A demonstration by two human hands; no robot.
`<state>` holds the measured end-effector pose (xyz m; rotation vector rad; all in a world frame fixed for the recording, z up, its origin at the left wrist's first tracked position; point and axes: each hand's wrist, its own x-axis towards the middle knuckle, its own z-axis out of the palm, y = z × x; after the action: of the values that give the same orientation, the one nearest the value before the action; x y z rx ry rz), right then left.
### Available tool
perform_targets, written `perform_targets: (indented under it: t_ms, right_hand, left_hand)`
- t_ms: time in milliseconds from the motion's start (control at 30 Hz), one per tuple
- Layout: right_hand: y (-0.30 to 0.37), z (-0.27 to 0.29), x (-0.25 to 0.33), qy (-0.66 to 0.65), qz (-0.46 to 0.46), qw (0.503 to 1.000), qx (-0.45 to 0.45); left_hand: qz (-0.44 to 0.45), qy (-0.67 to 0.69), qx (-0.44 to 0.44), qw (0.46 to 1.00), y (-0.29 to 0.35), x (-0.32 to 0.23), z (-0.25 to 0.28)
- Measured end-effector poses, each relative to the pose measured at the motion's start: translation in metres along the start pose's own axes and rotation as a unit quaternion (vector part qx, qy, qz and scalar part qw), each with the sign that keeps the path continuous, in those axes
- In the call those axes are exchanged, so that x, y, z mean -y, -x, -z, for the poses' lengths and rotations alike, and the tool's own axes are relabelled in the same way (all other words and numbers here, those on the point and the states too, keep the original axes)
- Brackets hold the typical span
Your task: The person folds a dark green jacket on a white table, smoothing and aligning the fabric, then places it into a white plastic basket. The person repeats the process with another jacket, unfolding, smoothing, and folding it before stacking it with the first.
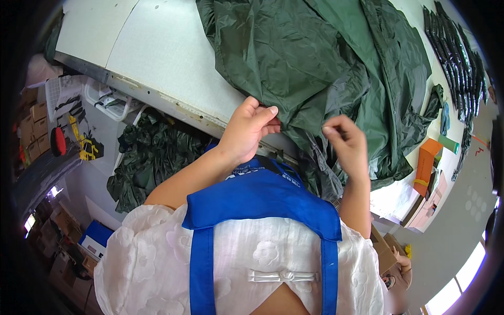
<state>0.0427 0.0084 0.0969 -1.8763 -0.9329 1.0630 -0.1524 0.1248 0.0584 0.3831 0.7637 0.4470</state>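
A large piece of thin, creased dark green fabric spreads over the white table and hangs over its near edge toward my blue apron. My left hand is closed on the near-left edge of this fabric, thumb on top and fingers curled beneath. To its right, my right hand is held at the fabric with thumb and forefinger pinched together. Slight blur there keeps me from telling what, if anything, is between those fingertips. A greyer, crumpled part of the fabric hangs between my hands.
Several shiny black packs lie in a row at the far right. Near the right edge stand an orange box and a green roll. Below the table's metal edge lies more green fabric. A person is at lower right.
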Motion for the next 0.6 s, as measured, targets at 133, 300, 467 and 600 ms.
perform_targets:
  t_ms: [133, 300, 467, 600]
  right_hand:
    - [0.0, 0.0, 0.023, 0.005, 0.063, 0.994, -0.094]
    - [-0.01, -0.011, 0.053, 0.087, 0.211, 0.972, -0.051]
    - [-0.024, -0.016, 0.057, 0.296, 0.262, 0.915, 0.085]
    - [-0.01, -0.016, 0.021, 0.323, 0.345, 0.881, 0.014]
  left_hand:
    - [-0.029, -0.07, 0.011, 0.997, -0.003, 0.007, 0.006]
    - [-0.059, -0.126, 0.01, 0.99, 0.0, 0.004, 0.001]
    - [-0.079, -0.11, -0.025, 0.991, 0.003, 0.004, -0.003]
    - [-0.097, -0.055, -0.022, 0.993, 0.003, 0.011, 0.006]
